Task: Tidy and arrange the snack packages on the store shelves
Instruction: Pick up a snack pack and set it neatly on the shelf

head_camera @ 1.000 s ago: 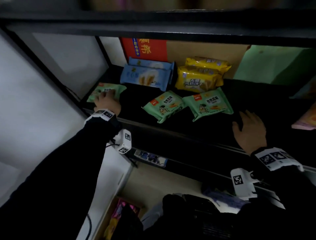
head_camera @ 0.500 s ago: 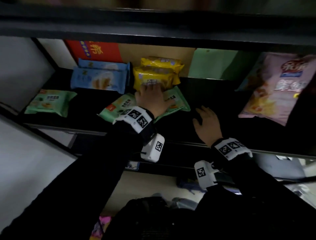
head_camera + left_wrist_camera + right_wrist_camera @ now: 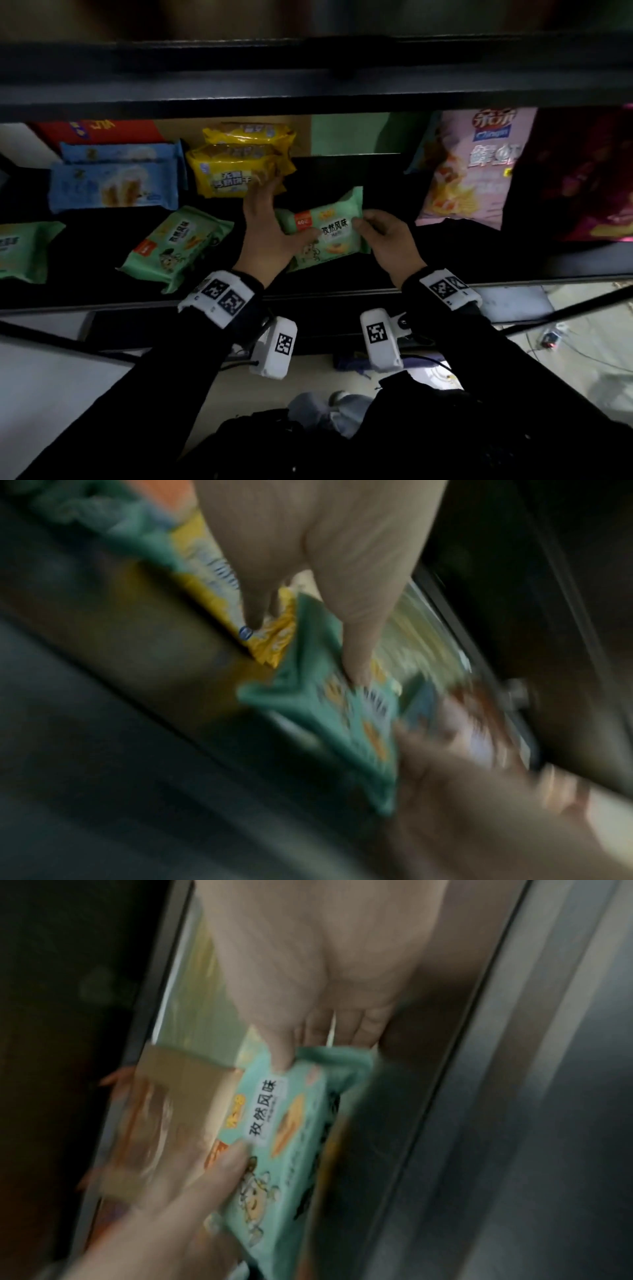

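Both the left hand (image 3: 265,236) and right hand (image 3: 388,241) grip one green plastic snack packet (image 3: 329,236) (thumbs on top), just beside the yellow foil biscuit packs (image 3: 236,168).

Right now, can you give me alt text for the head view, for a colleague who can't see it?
Both hands hold one green snack package over a dark store shelf: left hand at its left end, right hand at its right. Two more green packages lie to the left, blue packages and yellow packages behind, a pink chip bag to the right.
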Action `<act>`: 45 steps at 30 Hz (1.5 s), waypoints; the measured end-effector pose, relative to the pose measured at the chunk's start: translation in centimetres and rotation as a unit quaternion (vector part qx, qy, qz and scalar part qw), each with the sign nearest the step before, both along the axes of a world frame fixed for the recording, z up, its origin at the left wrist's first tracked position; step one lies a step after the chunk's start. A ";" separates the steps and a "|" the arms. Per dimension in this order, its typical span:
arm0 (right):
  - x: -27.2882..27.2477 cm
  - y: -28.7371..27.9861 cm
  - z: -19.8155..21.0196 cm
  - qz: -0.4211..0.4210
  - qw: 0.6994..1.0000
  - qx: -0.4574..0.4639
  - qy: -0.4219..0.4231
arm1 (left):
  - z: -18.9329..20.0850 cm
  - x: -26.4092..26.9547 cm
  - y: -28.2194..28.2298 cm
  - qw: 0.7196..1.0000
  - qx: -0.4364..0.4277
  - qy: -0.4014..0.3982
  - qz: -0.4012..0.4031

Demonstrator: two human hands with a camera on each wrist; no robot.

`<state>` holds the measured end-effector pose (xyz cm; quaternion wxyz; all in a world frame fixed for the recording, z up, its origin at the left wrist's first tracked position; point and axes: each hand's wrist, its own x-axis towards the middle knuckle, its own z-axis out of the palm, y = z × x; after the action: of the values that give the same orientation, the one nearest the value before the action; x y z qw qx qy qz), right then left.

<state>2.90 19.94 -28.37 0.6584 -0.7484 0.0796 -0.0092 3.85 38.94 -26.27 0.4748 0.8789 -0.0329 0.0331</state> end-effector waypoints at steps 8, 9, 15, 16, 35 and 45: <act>-0.2 -2.2 -0.1 -0.117 0.992 0.036 -0.041 | 1.4 1.8 -2.0 0.957 -0.186 0.218 -0.037; -0.3 -2.7 -0.2 -0.114 0.992 -0.025 -0.040 | 2.1 2.9 -2.5 0.959 -0.203 0.194 -0.031; -2.3 -5.3 -1.6 -0.003 0.933 -0.350 -0.084 | 4.6 11.9 -6.2 0.983 -0.169 0.070 0.019; -2.4 -5.3 -1.8 0.015 0.921 -0.376 -0.099 | 4.3 13.2 -6.7 0.986 -0.148 0.069 0.026; -2.6 -5.1 -1.6 0.048 0.897 -0.426 -0.109 | 2.7 10.7 -7.5 0.988 -0.105 0.097 0.054; -2.6 -1.1 -1.8 -0.008 0.895 -0.438 -0.086 | 1.1 -2.0 10.3 0.868 0.021 0.060 0.493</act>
<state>0.34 18.87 -30.20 0.2687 -0.9565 0.0162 -0.1125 1.88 49.24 -25.20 0.3789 0.7907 0.4329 0.2094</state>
